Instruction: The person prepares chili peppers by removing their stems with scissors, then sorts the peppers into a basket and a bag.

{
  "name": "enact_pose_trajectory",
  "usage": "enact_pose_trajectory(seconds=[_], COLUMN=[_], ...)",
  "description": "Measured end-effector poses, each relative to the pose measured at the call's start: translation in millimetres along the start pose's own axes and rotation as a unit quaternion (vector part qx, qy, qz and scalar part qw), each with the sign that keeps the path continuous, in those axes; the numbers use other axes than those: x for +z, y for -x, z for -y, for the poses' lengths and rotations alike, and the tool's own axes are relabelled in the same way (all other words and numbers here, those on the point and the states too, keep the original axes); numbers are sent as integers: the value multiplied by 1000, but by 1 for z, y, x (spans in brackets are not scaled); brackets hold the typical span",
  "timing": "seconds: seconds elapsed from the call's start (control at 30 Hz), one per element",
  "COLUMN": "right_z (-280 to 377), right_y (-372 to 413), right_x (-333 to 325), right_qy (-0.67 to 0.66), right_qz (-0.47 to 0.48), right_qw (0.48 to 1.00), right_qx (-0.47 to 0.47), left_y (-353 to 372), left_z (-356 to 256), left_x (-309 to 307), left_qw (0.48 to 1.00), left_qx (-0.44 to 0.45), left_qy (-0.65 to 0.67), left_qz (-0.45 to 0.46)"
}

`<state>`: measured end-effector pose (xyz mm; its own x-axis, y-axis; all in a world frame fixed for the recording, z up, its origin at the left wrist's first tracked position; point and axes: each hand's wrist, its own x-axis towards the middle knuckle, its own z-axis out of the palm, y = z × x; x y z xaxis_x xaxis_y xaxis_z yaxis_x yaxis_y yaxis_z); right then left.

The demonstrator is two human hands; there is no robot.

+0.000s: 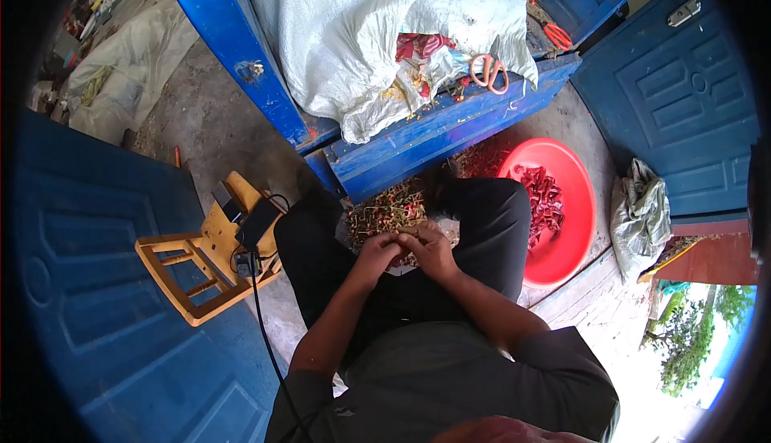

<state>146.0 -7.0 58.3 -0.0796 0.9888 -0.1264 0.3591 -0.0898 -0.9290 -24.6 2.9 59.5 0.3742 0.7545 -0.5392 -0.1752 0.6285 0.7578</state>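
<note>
My left hand [377, 255] and my right hand [431, 250] meet between my knees, fingers bent and fingertips pinched together. Whatever lies in the pinch is too small and too covered to name. Just beyond them on the floor is a heap of dry stems [387, 212] with red bits mixed in. To the right of my right knee stands a red plastic basin [580, 216]. Dried red chili peppers [544, 202] fill part of it.
A white woven sack [345, 37] lies on a blue metal cart bed [450, 134], with pink-handled scissors [489, 74] and red-handled scissors [556, 37]. A small wooden chair [201, 274] at left carries a black device [259, 222] and cable. A crumpled sack [640, 218] lies by the blue door [683, 97].
</note>
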Motion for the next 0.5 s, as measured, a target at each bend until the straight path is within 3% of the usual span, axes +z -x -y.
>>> enact_pose_trajectory(seconds=[0.07, 0.13, 0.23, 0.33, 0.5], right_z=[2, 2, 1, -9, -11], right_y=[-2, 1, 2, -4, -6], right_x=[1, 4, 2, 1, 3], right_qy=[-11, -150, -156, -87, -79], right_qz=[-29, -17, -9, -32, -34], right_qw=[1000, 987, 981, 991, 983], right_qx=[0, 54, 115, 97, 160], left_y=[-5, -3, 0, -6, -10], left_z=[6, 0, -2, 3, 13], left_x=[-7, -9, -3, -2, -3], left_qw=[1000, 1000, 999, 999, 999], left_qx=[-18, -15, -18, -22, 8], left_qy=[2, 24, 38, 19, 30], left_qz=[6, 6, -9, -35, -29])
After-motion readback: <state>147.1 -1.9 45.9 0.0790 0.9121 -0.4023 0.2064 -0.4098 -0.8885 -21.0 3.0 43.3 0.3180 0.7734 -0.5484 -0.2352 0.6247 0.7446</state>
